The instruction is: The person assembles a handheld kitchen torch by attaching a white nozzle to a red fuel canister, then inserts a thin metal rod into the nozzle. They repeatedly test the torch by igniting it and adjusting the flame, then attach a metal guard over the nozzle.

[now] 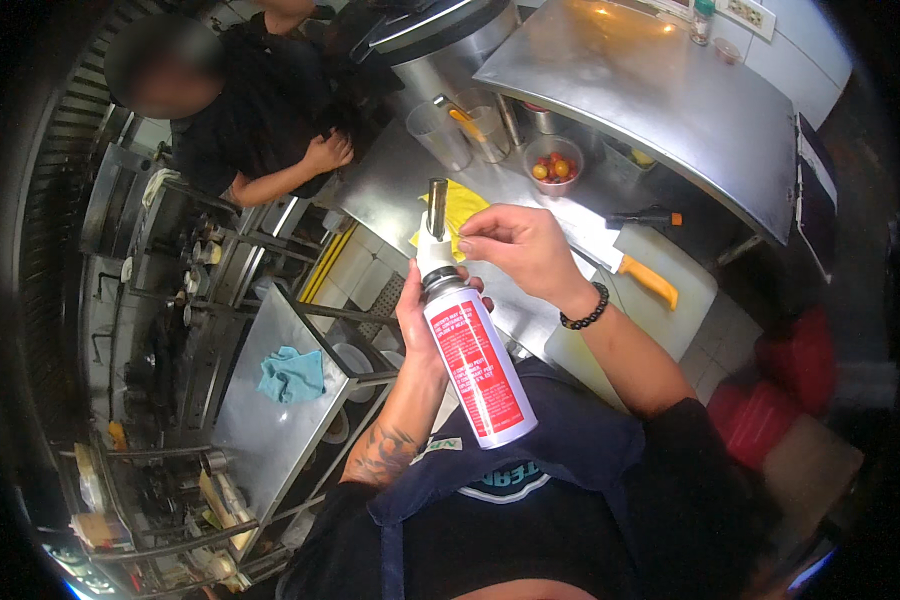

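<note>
My left hand is wrapped round a gas torch, just below its head. The torch is a white and red can with a white plastic head and a metal nozzle tube pointing up and away from me. My right hand, with a beaded bracelet on the wrist, is beside the torch head. Its thumb and fingertips are drawn together near the white plastic; whether they touch it or pinch something small does not show. Behind the torch head, a yellow cloth lies on the steel counter.
A yellow-handled knife rests on a white cutting board at right. Beyond are a bowl of cherry tomatoes, clear plastic containers and a raised steel shelf. A blue cloth lies on the left table. A co-worker stands far left.
</note>
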The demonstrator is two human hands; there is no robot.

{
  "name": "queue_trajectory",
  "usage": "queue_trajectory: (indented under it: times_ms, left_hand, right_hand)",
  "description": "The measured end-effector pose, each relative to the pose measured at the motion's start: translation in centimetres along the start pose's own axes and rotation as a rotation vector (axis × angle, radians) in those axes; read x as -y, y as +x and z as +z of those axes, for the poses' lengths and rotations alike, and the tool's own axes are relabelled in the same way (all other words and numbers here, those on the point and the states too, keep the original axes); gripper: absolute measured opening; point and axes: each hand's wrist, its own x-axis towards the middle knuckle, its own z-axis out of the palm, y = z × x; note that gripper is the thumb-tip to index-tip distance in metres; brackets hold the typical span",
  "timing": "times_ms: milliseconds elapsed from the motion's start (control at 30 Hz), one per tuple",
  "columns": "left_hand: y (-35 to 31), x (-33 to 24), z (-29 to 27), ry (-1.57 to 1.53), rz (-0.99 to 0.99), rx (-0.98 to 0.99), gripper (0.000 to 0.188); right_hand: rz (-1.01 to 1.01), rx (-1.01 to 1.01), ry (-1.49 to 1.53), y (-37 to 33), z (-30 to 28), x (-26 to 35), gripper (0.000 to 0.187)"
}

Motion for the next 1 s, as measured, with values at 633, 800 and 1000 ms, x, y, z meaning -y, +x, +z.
queue_trajectory:
  times_ms: [633, 800, 1000]
  left_hand:
    - [-0.7, -0.4, 2.8, 0.218, 0.079, 0.006, 0.058]
    - [-0.8, -0.4, 3.6, 0.291, 0.16, -0.019, 0.055]
    - [-0.9, -0.2, 5.2, 0.481, 0.457, -0.015, 0.041]
  right_hand:
    - [-0.149, -0.147, -0.075, 0.0, 1.5, -0.3, 0.009]
    - [-0.04, -0.198, 0.025, -0.4, 1.7, 0.0, 0.013]
    - [-0.152, -0.262, -0.138, -0.9, 2.0, 0.7, 0.013]
